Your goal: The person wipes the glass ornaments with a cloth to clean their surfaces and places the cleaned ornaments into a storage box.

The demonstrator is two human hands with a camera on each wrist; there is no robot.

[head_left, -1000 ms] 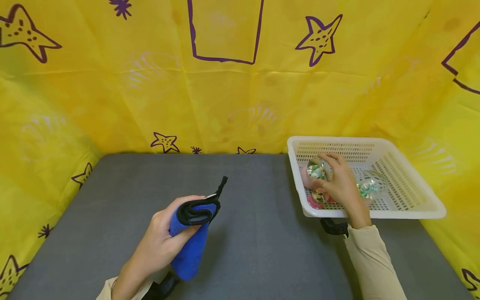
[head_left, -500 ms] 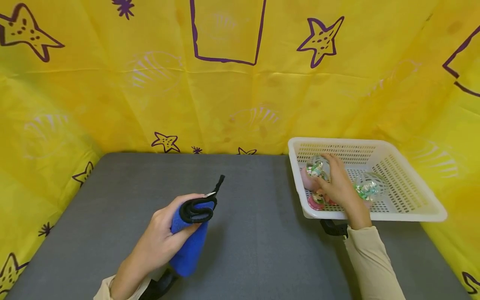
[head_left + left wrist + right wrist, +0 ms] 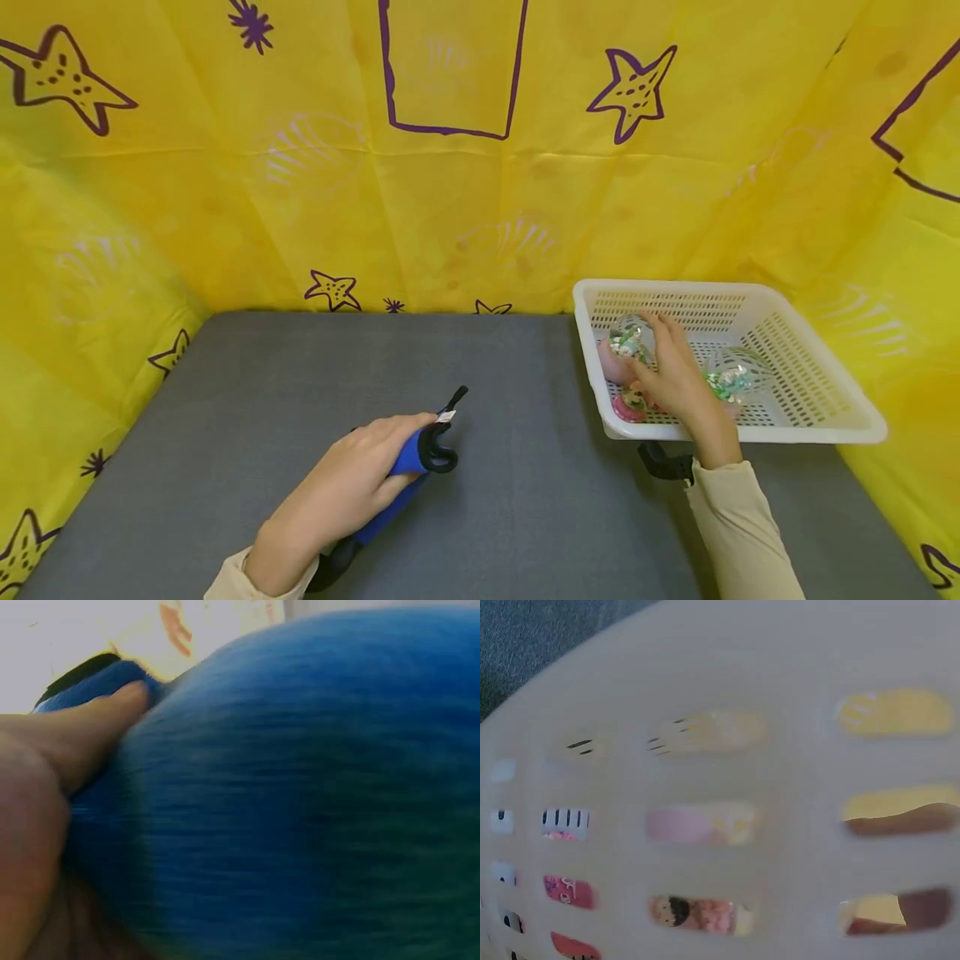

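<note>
My left hand grips a folded blue towel with black edging, a white label and a black loop, above the grey table. In the left wrist view the blue cloth fills most of the frame, with my thumb lying against it. My right hand reaches into a white slotted plastic basket, its fingers and thumb curled round a snow globe with a clear dome and pink base. The right wrist view shows mainly the basket's slotted wall, with parts of a hand and colourful things behind it.
A small pink figured ornament lies in the basket's near left corner. Another clear-domed globe with green and white bits lies right of my right hand. A yellow printed cloth encloses the table at back and sides.
My left hand has turned over the towel, tilting its rolled end to the right and lower. The right hand stays at the snow globe in the basket.
</note>
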